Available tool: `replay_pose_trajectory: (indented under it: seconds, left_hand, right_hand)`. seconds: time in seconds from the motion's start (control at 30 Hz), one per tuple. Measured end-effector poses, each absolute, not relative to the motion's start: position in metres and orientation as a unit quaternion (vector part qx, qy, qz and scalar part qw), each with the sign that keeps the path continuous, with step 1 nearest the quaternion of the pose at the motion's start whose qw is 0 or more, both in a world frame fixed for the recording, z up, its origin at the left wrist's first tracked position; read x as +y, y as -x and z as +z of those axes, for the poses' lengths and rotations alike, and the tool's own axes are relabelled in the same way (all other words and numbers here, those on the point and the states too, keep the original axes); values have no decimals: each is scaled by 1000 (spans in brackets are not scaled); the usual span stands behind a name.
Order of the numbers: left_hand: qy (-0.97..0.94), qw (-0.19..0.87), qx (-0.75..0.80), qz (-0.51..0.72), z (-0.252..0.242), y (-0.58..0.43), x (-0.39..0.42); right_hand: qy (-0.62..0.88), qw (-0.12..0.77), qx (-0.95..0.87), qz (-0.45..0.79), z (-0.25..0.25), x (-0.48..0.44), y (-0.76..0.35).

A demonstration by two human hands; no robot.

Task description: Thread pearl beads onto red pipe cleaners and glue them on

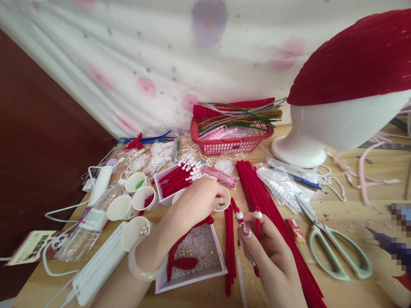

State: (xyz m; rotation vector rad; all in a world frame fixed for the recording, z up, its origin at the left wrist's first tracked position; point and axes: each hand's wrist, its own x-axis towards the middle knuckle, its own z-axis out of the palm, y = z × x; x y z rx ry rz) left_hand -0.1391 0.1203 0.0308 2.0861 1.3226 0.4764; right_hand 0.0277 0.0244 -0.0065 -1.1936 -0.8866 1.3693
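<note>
My left hand (pixel 207 194) reaches across from the left, its fingertips bent together inside a white paper cup (pixel 227 200) of small pale beads; whatever they pinch is hidden. A pale bangle (pixel 144 267) circles that wrist. My right hand (pixel 268 248) is closed on red pipe cleaners (pixel 257 226). Two stems stick up from its fingers, each carrying a white pearl bead (pixel 239 215). Between my arms lies a white box (pixel 212 248) of loose pearls with a red fuzzy piece on top. Long red pipe cleaners (pixel 248 175) lie in a bundle beside the right hand.
Paper cups (pixel 119 208) of coloured beads and a plastic bottle (pixel 93 220) stand left. A red basket (pixel 221 147) of pipe cleaners is at the back. At right are scissors (pixel 324 239), a lighter (pixel 297 235) and a white mannequin head (pixel 334 119) wearing a red cap.
</note>
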Motion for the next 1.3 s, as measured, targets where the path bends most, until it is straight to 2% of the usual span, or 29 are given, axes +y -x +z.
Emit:
replay_pose_trajectory:
  seconds: [0.13, 0.27, 0.4, 0.47, 0.57, 0.63, 0.77, 0.93, 1.2, 1.3]
  left_hand:
    - [-769, 336, 504, 205, 36, 145, 120]
    - [-700, 389, 517, 302, 34, 146, 116]
    - [-585, 489, 509, 399, 33, 151, 87]
    - [-508, 541, 506, 439, 32, 152, 69]
    - [-244, 677, 453, 527, 32, 149, 48]
    - [-103, 725, 399, 552, 35, 146, 41]
    - [-60, 753, 357, 549, 38, 141, 38]
    - [-120, 728, 377, 559, 30, 143, 36]
    - [-346, 527, 534, 564, 23, 150, 27]
    - [-397, 484, 555, 549, 27, 152, 26]
  right_hand:
    - [467, 524, -378, 604, 7, 26, -21]
    - [496, 521, -340, 606, 16, 23, -17]
    - [478, 513, -375, 607, 16, 19, -18]
    - [476, 500, -413, 595, 12, 16, -19]
    - [503, 485, -456, 551, 5, 10, -20]
    - [509, 480, -476, 534, 3, 7, -19]
    - [494, 463, -502, 538, 7, 7, -14]
    - [482, 453, -534, 526, 15, 10, -10]
    - [482, 431, -561, 517, 18, 14, -6]
    - [475, 423, -564, 526, 22, 16, -5]
